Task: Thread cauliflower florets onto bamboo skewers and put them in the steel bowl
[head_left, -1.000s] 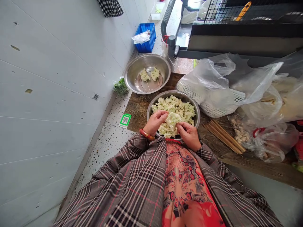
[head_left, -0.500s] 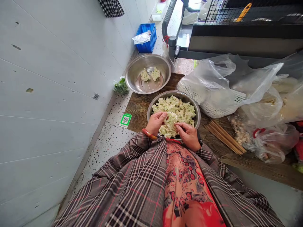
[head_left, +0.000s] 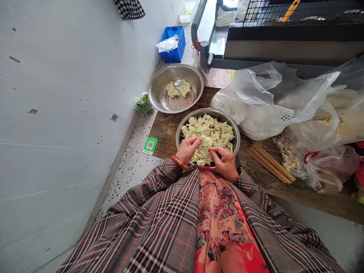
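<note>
Over the near part of a steel bowl (head_left: 237, 143) full of cauliflower pieces (head_left: 210, 127), my left hand (head_left: 187, 148) grips a cauliflower floret (head_left: 206, 143) between thumb and fingers. At the floret's right edge my right hand (head_left: 225, 161) is closed in a pinch. What lies between its fingertips is too small to make out. Behind stands a wider steel basin (head_left: 159, 99) with two cauliflower pieces (head_left: 185, 88) on thin sticks. A bundle of wooden skewers (head_left: 269, 162) lies on the wooden board to the right of the bowl.
White plastic bags (head_left: 256, 98) over a perforated basket and a clear bag of pale chunks (head_left: 288, 155) crowd the right side. A QR card (head_left: 149, 145) lies at the board's left edge. Bagged greens (head_left: 144, 103) and a blue crate (head_left: 174, 49) stand along the wall (head_left: 57, 113).
The floret and my left fingers have shifted slightly, and the floret sits a little lower between my hands. The whole view has moved slightly.
</note>
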Demonstrator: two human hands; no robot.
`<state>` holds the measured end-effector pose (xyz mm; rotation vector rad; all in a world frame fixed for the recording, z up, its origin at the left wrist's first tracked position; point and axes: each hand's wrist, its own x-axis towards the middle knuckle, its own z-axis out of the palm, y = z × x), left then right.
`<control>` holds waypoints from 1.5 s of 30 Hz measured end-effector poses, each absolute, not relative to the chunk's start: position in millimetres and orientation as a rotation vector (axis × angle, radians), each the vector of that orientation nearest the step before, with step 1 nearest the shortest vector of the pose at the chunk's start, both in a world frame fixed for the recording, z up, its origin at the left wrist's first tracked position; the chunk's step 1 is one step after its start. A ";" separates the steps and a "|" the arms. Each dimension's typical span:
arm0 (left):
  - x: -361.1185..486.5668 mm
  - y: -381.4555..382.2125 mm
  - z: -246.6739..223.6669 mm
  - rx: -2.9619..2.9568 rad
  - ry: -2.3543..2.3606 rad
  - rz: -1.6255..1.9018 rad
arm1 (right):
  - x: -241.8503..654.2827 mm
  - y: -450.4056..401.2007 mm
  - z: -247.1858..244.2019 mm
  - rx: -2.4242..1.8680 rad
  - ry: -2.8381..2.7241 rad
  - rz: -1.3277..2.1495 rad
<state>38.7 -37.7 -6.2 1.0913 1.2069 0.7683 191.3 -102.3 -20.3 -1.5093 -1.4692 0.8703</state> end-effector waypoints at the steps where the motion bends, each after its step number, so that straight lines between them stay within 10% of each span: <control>1: 38.7 -37.7 -5.9 1.100 1.214 0.767 | 191.4 -102.0 -20.1 -1.512 -1.480 0.855; 45: 33.7 -38.6 -17.3 1.120 1.217 0.694 | 196.6 -106.1 -26.8 -1.516 -1.506 0.920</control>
